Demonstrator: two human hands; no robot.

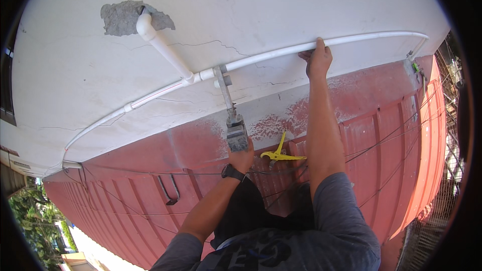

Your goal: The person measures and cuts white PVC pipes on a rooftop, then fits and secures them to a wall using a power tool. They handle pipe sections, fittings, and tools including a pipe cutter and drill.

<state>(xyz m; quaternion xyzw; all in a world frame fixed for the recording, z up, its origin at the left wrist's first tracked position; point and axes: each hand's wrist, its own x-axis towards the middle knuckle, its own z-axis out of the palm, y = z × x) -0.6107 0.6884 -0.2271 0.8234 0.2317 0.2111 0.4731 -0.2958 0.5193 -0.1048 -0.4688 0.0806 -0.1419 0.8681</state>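
White pipe (276, 54) runs along wall (311, 0), toward 2 o'clock from fusion tool (237, 135). Right hand (317, 61) grips pipe, thumb over front, other fingers beneath. Left hand (242, 157) closed round tool's lower end; heating plate (219, 73) sits between pipe's near end and tee assembly (189, 79) at 9 o'clock. Step in hand looks like heating joint; insertion depth unclear. Next move seems to call for steady, straight alignment. Farther out: elbow (145, 26) at 11 o'clock, yellow pipe cutter (279, 155) at 5 o'clock on red roofing (366, 138).
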